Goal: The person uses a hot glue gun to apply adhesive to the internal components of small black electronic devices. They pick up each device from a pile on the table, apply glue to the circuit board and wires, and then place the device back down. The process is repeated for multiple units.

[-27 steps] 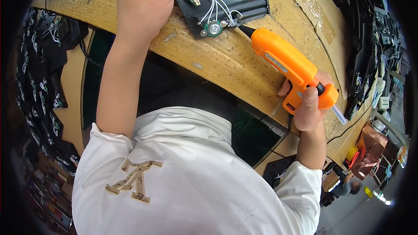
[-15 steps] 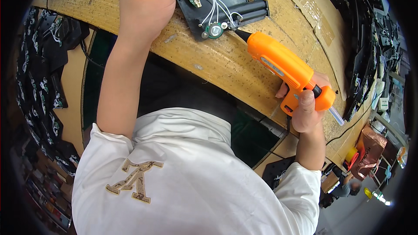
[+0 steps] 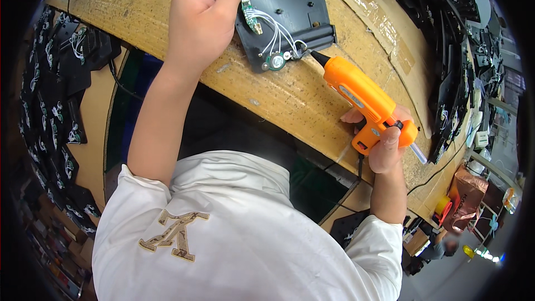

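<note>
My left hand (image 3: 203,17) grips a black plastic panel (image 3: 295,8) by its left edge, thumb on top. On the panel lie a small green circuit board (image 3: 252,17), several thin white wires (image 3: 278,29) and a round component (image 3: 275,62) near its lower corner. An orange hot glue gun (image 3: 359,89) is in my right hand (image 3: 385,145), fingers wrapped round its handle. Its black nozzle points at the panel's lower right corner, close to the wires; whether it touches cannot be told. A clear glue stick (image 3: 418,153) pokes out of the gun's back.
The panel is over a worn wooden table (image 3: 278,100). Cardboard with clear tape (image 3: 384,33) lies along the far right. Similar black panels with wires are stacked at the left (image 3: 58,111) and the right (image 3: 451,61). A black cable (image 3: 440,170) runs across the table's right part.
The panel and my left hand have shifted, bringing more of the panel into view. The glue gun's nozzle has moved slightly right and down with the panel's corner. Both hands keep their hold.
</note>
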The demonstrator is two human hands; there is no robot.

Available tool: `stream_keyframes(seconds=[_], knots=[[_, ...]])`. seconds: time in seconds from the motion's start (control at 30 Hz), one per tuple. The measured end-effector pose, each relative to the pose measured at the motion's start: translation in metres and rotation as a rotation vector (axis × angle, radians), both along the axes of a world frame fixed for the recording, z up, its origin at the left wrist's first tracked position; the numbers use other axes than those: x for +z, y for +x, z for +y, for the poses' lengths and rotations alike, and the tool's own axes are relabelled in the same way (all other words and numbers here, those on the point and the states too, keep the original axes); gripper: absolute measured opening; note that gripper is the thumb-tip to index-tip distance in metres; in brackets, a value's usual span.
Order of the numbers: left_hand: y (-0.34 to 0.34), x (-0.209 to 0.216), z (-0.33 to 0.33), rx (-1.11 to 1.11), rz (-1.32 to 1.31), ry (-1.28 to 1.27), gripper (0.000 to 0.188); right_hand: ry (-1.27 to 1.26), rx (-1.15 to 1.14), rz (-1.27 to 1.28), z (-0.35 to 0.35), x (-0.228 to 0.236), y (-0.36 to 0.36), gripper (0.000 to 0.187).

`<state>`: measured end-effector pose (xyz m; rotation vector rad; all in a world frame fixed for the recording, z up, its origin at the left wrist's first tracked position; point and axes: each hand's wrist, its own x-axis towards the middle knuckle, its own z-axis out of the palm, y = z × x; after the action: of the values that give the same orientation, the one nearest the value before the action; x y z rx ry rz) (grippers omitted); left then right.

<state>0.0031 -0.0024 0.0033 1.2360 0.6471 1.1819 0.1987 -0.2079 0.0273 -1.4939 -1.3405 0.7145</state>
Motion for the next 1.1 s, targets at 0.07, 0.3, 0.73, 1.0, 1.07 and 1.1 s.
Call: stream_keyframes(seconds=[0.07, 0.3, 0.73, 1.0, 1.07, 1.1], knots=[[-0.007, -0.004, 0.0, -0.022, 0.085, 0.076, 0.024, -0.052, -0.037, -0.003, -0.005, 0.001, 0.0, 0.061], [-0.003, 0.004, -0.007, 0.036, 0.081, -0.016, 0.024, 0.023, 0.134, -0.534, 0.002, 0.037, -0.006, 0.04], [-0.03, 0.055, -0.001, -0.065, 0.483, 0.494, 0.024, -0.073, -0.498, 0.344, -0.001, 0.002, 0.013, 0.036], [-0.197, 0.163, 0.007, 0.179, 0.923, 0.944, 0.022, 0.115, -0.578, 0.424, 0.022, 0.012, 0.027, 0.051], [-0.262, 0.189, 0.024, 0.327, 1.011, 0.395, 0.027, 0.063, -0.555, 0.382, 0.02, 0.008, 0.033, 0.049], [-0.321, 0.178, 0.049, 0.522, 0.936, 0.479, 0.029, 0.034, -0.54, 0.378, 0.025, 0.011, 0.023, 0.049]])
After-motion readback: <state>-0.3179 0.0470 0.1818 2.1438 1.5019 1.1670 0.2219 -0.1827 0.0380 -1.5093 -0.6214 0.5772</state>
